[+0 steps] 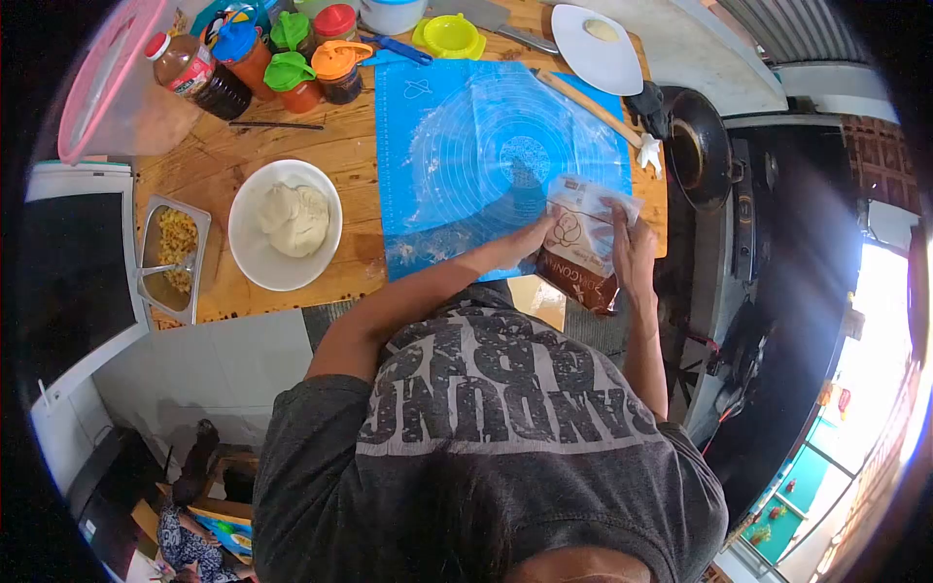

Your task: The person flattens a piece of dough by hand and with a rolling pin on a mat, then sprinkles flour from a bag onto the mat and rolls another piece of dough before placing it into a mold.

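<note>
A brown-and-white printed plastic packet is held between both hands near the front right edge of a blue silicone baking mat. My left hand pinches its left side. On the other side, my right hand grips the packet near its top, fingers curled over it. What is inside cannot be made out clearly. White powder dusts the mat's printed circles. A white bowl left of the mat contains pale dough.
A wooden rolling pin lies along the mat's right edge, by a frying pan. Several capped bottles crowd the back left. A metal tray with yellow filling sits far left. A white plate is at the back right.
</note>
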